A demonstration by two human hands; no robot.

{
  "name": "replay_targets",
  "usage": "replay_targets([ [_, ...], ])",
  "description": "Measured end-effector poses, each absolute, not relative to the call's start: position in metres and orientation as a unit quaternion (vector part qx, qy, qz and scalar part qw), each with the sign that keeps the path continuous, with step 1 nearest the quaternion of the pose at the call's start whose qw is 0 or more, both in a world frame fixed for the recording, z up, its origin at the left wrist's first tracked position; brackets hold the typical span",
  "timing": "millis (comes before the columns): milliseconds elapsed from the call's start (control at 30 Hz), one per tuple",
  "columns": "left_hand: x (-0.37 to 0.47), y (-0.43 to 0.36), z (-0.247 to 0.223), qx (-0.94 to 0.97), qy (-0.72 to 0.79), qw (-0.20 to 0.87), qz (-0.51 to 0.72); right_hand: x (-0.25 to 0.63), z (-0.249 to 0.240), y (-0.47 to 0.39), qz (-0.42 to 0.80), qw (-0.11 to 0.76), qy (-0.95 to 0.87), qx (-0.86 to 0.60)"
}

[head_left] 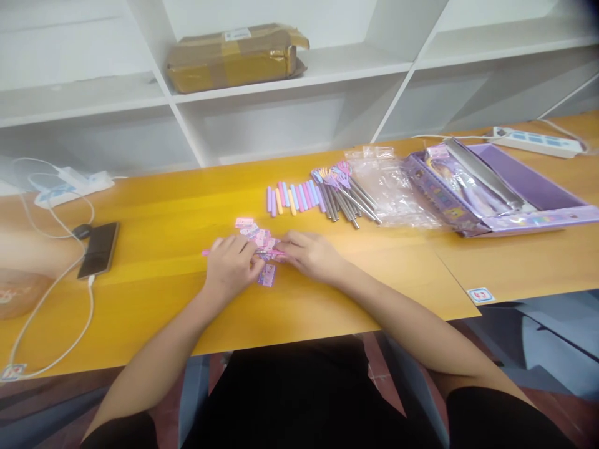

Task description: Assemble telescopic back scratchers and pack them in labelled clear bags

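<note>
A slim pink pen (262, 252) with a silver middle section lies level between my two hands. My left hand (231, 263) is closed round its left part, and the pink end sticks out past the knuckles. My right hand (312, 255) pinches the other end with thumb and fingers. Under and around the hands is a pile of small pink and purple stamp-like cards (257, 235); one purple card (266, 275) lies nearest me. Farther back sit a row of pastel tubes (294, 197) and a bundle of silver sticks (349, 202) with colourful shaped tops.
Crumpled clear plastic bags (386, 190) lie beside an open purple box (508, 187) at the right. A phone (99, 249) on a charging cable and a power strip (73, 187) are at the left. Another power strip (538, 142) stands back right; a taped carton (231, 59) rests on the shelf.
</note>
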State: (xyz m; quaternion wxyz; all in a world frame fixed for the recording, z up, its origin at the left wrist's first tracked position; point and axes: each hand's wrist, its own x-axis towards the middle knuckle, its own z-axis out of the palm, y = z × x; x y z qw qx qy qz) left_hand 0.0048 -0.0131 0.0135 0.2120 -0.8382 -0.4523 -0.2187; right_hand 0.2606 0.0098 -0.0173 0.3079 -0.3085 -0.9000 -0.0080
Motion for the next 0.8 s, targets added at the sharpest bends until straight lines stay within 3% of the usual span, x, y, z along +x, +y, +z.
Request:
replay_targets([
  [300,-0.102,0.045,0.039,-0.723,-0.627,0.158,-0.244,0.366,0.001,0.080,0.008,0.387,-0.850,-0.357],
  [467,-0.153,0.060,0.046,-0.665,-0.674,0.178,-0.267,0.436,-0.001,0.107,-0.026,0.434,-0.793,-0.427],
  [800,-0.152,0.056,0.042,-0.679,-0.675,0.158,-0.240,0.469,-0.004,0.102,-0.004,0.420,-0.749,-0.512],
])
